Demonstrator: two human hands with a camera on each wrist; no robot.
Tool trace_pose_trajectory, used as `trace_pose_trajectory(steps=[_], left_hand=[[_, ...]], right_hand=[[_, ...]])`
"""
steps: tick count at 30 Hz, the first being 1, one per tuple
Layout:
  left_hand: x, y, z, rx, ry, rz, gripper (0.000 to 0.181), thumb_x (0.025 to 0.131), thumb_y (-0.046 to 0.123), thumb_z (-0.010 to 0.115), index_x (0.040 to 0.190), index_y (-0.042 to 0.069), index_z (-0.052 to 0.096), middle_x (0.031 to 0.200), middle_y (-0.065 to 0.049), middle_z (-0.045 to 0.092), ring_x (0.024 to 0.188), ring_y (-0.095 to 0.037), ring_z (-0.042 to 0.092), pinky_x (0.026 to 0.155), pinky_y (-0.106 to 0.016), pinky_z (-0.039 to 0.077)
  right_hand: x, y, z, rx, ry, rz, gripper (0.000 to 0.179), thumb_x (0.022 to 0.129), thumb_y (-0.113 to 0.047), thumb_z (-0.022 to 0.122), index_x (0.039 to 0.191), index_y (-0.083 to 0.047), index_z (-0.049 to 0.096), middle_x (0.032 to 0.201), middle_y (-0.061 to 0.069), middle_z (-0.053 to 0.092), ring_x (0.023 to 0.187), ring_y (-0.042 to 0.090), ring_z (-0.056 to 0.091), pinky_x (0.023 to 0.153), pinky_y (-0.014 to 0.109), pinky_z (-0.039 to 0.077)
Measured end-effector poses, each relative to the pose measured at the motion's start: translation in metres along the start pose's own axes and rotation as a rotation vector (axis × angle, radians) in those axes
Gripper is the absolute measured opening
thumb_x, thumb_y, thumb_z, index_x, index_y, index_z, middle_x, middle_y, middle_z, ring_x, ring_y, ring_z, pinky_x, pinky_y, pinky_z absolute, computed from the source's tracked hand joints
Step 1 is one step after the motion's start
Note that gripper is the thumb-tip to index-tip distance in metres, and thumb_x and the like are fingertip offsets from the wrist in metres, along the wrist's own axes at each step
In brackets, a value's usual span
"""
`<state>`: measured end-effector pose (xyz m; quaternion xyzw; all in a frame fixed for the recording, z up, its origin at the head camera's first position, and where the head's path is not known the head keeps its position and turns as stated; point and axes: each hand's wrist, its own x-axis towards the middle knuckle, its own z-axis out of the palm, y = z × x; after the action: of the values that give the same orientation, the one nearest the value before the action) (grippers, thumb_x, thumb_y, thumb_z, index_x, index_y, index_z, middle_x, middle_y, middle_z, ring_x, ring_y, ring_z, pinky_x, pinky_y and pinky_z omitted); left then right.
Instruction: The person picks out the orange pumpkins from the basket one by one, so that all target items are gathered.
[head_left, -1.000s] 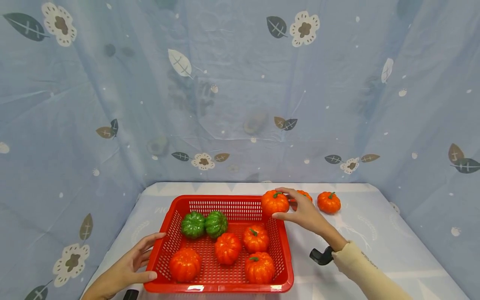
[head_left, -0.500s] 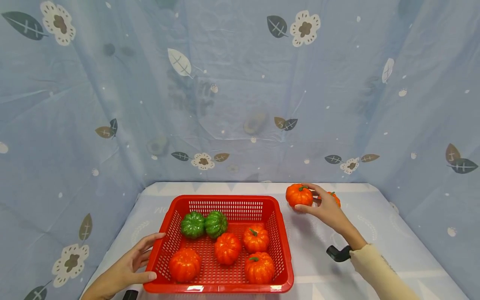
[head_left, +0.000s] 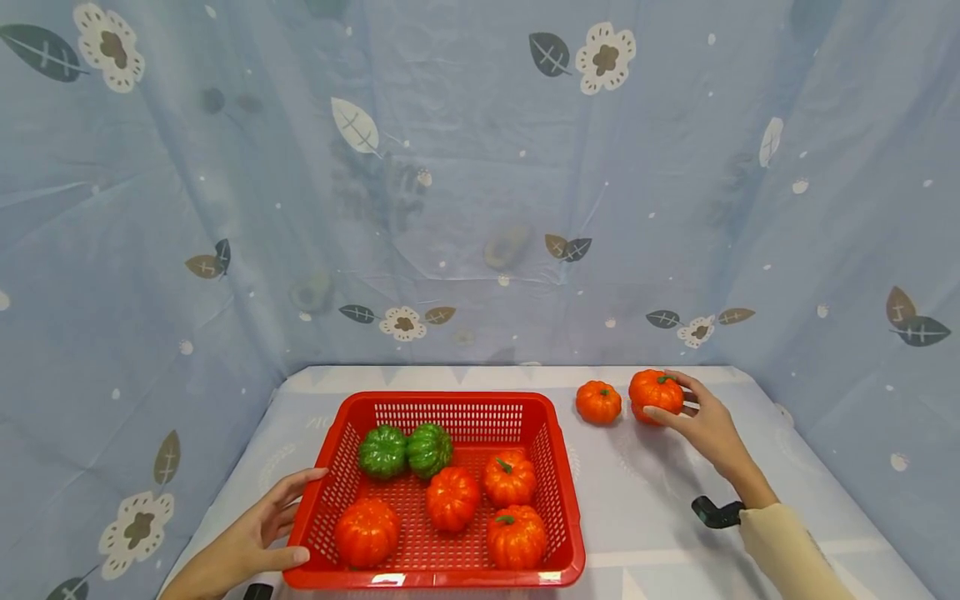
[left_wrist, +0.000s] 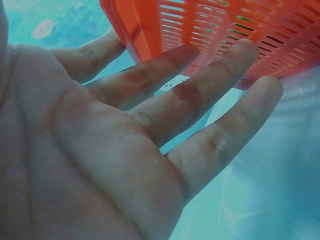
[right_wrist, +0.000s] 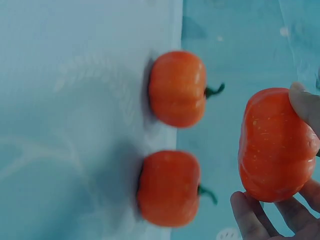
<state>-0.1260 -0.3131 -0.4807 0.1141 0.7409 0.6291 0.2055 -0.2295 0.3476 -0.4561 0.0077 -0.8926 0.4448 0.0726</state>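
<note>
My right hand [head_left: 708,425] grips an orange toy pumpkin [head_left: 654,392] with a green stem, thumb on one side and fingers on the other. In the right wrist view the held pumpkin [right_wrist: 275,145] is raised off the table, apart from two pumpkins standing there. One of those, an orange pumpkin [head_left: 598,403], shows at the back of the table; the other is mostly hidden behind the held one. My left hand [head_left: 251,533] rests against the left side of the red basket [head_left: 457,578], its fingers [left_wrist: 220,87] nearly straight along the slotted wall.
Inside the basket lie two green pumpkins [head_left: 383,452] at the back left and several orange-red ones [head_left: 453,498]. A pale patterned cloth covers the table [head_left: 645,517]. Behind and at both sides hangs a blue floral curtain [head_left: 465,183].
My right hand has carried the pumpkin from above the basket's back right corner rightward, past one table pumpkin, to in front of the other. My left hand has stayed at the basket.
</note>
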Motion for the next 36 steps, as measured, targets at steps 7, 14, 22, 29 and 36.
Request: trace_pose_trajectory(steps=[7,14,22,29,36], left_hand=[[0.001,0.001,0.002,0.027,0.051,-0.041,0.081,0.096,0.018,0.070,0.161,0.020,0.022,0.164,-0.027,0.016,0.135,-0.044,0.048,0.090,-0.048,0.059],[0.000,-0.001,0.003,0.025,0.056,-0.045,0.081,0.097,0.018,0.070,0.161,0.019,0.022,0.164,-0.026,0.017,0.135,-0.044,0.048,0.089,-0.048,0.059],[0.001,-0.001,0.000,-0.006,0.007,-0.005,0.079,0.099,0.009,0.066,0.162,0.015,0.018,0.163,-0.028,0.014,0.135,-0.046,0.046,0.091,-0.048,0.058],[0.001,-0.002,-0.001,-0.014,-0.016,0.008,0.079,0.099,0.007,0.064,0.162,0.012,0.016,0.163,-0.029,0.011,0.136,-0.046,0.045,0.092,-0.048,0.058],[0.000,-0.003,0.000,-0.010,-0.017,0.009,0.080,0.099,0.007,0.064,0.162,0.012,0.016,0.164,-0.029,0.011,0.137,-0.048,0.043,0.093,-0.046,0.058]], right_hand=[[-0.004,0.021,-0.013,-0.032,0.078,0.040,0.093,0.092,-0.053,0.074,0.161,-0.008,0.030,0.156,0.029,0.036,0.132,0.050,0.044,0.100,0.063,0.049],[-0.003,0.041,-0.024,-0.052,0.149,0.085,0.096,0.092,-0.052,0.074,0.161,-0.006,0.027,0.154,0.033,0.034,0.130,0.054,0.042,0.098,0.065,0.048],[0.001,0.067,-0.030,-0.067,0.184,0.156,0.099,0.093,-0.054,0.072,0.162,-0.004,0.022,0.155,0.036,0.030,0.129,0.056,0.039,0.098,0.070,0.043],[0.012,0.086,-0.032,-0.062,0.180,0.225,0.102,0.094,-0.053,0.070,0.161,0.002,0.016,0.160,0.036,0.022,0.136,0.058,0.032,0.107,0.072,0.035],[0.020,0.093,-0.028,-0.060,0.160,0.291,0.103,0.096,-0.051,0.069,0.159,0.007,0.012,0.161,0.037,0.016,0.142,0.058,0.025,0.111,0.070,0.030]])
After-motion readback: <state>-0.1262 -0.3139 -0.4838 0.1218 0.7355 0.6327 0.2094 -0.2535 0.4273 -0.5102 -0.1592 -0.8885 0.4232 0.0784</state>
